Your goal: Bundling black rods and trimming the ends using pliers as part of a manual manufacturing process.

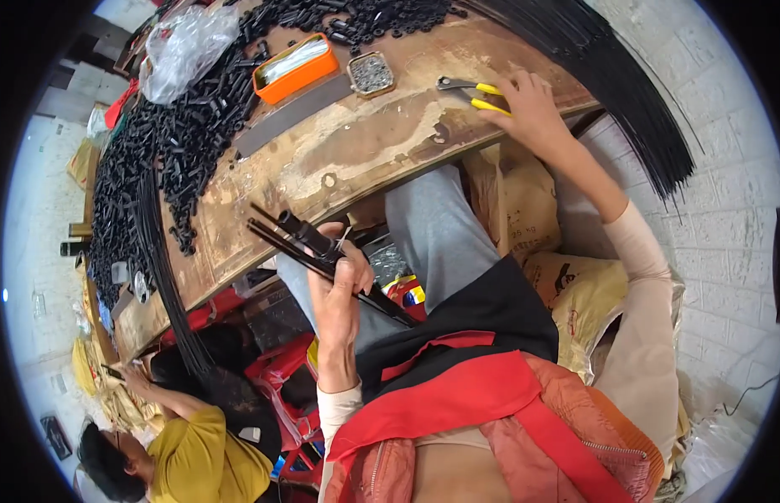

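the left hand [344,289] is closed around a set of black rods [266,231] and a black tubular part [299,228], held tilted above the lap, just off the near edge of the workbench [348,151]. a thin pale strip [347,235] stands out near the thumb. the right hand [531,111] is partly curled at the yellow handles [490,89] of the pliers [462,85], which lie over the right part of the bench; how firmly it grips cannot be told.

recommended handling: grip the rods close to the tubular part so that they do not slide. seat both plier handles fully in the palm before lifting. point the plier head away from the left fingers.

surface: worn, stained wood. an orange tray [304,84] and a small tin of metal bits [376,92] stand at the middle, with a flat dark strip [291,117] just nearer. black parts [155,151] are heaped along the left and far sides; long black rods [629,80] overhang the far right.

room: a white block wall [717,176] at right, sacks [528,205] under the bench, and a person in a yellow top [207,453] seated near left.
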